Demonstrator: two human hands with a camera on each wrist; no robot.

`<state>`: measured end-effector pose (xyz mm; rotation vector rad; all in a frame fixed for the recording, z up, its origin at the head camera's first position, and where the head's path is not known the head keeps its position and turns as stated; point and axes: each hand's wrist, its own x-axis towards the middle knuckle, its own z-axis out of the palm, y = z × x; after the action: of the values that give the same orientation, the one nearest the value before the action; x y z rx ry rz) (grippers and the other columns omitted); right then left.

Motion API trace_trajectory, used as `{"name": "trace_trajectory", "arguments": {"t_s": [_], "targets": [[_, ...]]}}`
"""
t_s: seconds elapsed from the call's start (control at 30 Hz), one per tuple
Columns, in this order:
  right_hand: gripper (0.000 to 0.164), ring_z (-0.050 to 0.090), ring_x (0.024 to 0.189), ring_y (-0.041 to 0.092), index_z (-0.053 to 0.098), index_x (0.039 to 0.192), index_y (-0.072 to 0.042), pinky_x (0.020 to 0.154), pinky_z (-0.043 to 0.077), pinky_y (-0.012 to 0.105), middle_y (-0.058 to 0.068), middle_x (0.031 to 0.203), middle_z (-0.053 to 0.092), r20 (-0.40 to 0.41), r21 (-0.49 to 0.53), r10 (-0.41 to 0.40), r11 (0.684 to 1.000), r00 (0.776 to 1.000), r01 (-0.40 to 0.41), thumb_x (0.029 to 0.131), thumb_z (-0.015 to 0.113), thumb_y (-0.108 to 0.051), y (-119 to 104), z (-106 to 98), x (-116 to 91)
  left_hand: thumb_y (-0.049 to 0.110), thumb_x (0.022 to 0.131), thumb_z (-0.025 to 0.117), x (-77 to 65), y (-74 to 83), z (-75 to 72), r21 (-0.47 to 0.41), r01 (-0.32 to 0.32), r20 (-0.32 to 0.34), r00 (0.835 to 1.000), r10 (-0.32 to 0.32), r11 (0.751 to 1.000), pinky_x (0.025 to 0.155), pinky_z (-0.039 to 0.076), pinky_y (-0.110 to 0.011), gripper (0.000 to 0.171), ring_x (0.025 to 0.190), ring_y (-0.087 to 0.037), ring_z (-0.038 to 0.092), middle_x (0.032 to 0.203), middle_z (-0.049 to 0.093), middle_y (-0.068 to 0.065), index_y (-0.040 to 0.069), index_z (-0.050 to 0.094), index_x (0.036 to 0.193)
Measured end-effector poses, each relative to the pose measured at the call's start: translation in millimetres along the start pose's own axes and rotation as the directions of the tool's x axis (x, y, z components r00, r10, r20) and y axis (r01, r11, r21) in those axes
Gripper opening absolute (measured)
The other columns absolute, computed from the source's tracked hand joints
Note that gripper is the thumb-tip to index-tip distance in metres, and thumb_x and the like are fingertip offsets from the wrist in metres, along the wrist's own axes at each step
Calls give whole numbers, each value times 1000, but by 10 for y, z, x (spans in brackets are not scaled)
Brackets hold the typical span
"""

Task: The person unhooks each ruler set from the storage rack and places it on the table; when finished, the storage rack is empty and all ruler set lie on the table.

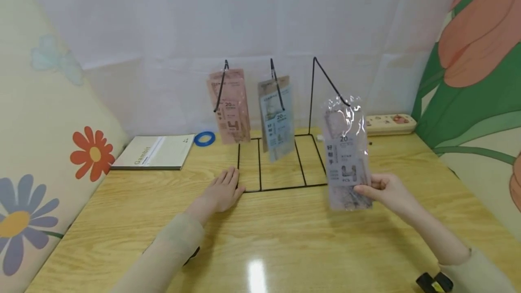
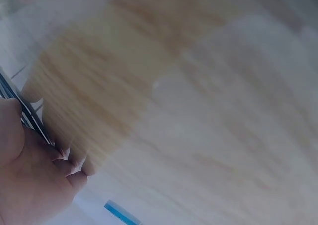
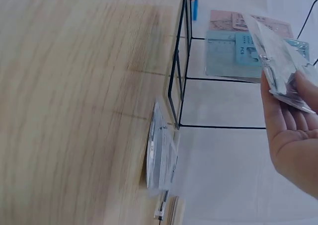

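Note:
A black wire rack (image 1: 281, 188) stands on the table with three raised hooks. My right hand (image 1: 388, 191) pinches the lower right edge of a clear packet with a purple card (image 1: 346, 157), its top at the tip of the right hook. In the right wrist view that packet (image 3: 283, 61) is seen edge-on between thumb and fingers. Pink packets (image 1: 232, 112) hang on the left hook and blue packets (image 1: 281, 121) on the middle one. My left hand (image 1: 223, 191) rests flat at the rack's left side, touching its base wire; the left wrist view shows the wires beside the thumb.
A notebook (image 1: 154, 150) and a blue ring (image 1: 204, 139) lie at the back left. Behind the purple packet, at the back right, is a cream patterned case (image 1: 390, 124). Another clear packet (image 3: 161, 153) lies beside the rack. A white cloth (image 1: 171, 21) hangs behind.

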<state>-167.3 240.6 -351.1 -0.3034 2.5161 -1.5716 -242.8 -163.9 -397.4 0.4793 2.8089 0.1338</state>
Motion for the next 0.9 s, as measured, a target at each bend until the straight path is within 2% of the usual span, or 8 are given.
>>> {"name": "trace_trajectory", "arguments": {"t_s": [0.13,0.27,0.37,0.5,0.6,0.73,0.8,0.9], "targets": [[47,67,95,5,55,126,6,83,56,32,19,118,64,-7,2,5,1000,1000,-5,91,62,-24,10,-50,-176,36,104,24,9,2,3,-2,7,5,1000,-7,1000,117,11,-54,63,145,-40,4,157,3,-22,-3,7,150],[41,67,91,2,58,124,5,79,55,24,-2,108,71,-31,34,18,999,999,-17,91,62,-20,85,-134,-347,36,104,24,19,-3,6,1,8,5,1000,-8,1000,117,11,-54,62,145,-40,5,157,3,-22,-3,7,150],[28,68,90,2,64,119,-7,77,53,21,-17,101,71,-54,66,24,998,998,-20,93,59,-15,182,-253,-439,35,104,24,23,-11,-1,3,1,1,1000,-1,1000,117,12,-54,62,145,-40,5,157,4,-22,-4,7,149],[22,68,87,1,68,108,-28,76,52,19,-22,95,70,-85,55,55,997,995,-51,95,55,-16,348,-497,-457,34,104,25,9,-31,-20,5,-4,1,1000,4,1000,116,12,-55,62,145,-41,5,157,4,-23,-5,7,149],[20,65,84,-3,67,112,-22,82,54,31,-17,94,72,-106,-20,117,993,988,-119,97,53,-22,492,-701,-401,34,104,25,-6,-37,-33,6,2,5,1000,-2,1000,117,12,-55,62,145,-41,4,157,3,-23,-5,7,149],[37,65,78,-1,62,117,4,77,56,36,-12,87,73,-106,-80,193,976,975,-202,96,54,-27,638,-892,-290,35,104,25,-14,-36,-28,12,5,10,1000,-5,1000,117,12,-54,62,145,-41,5,157,3,-23,-5,7,149],[40,65,74,3,62,114,9,66,55,26,-12,83,71,-105,-105,210,970,972,-221,96,55,-26,689,-956,-222,35,104,25,-15,-37,-16,15,3,11,1000,-3,1000,117,12,-54,62,145,-41,5,157,4,-23,-4,7,149],[53,61,70,2,55,118,18,62,52,25,-3,84,71,-112,-238,251,933,961,-271,96,55,-30,751,-1035,-105,35,104,25,-16,-31,-7,11,1,12,1000,-2,1000,117,12,-55,62,145,-41,5,157,4,-23,-4,8,149]]}}
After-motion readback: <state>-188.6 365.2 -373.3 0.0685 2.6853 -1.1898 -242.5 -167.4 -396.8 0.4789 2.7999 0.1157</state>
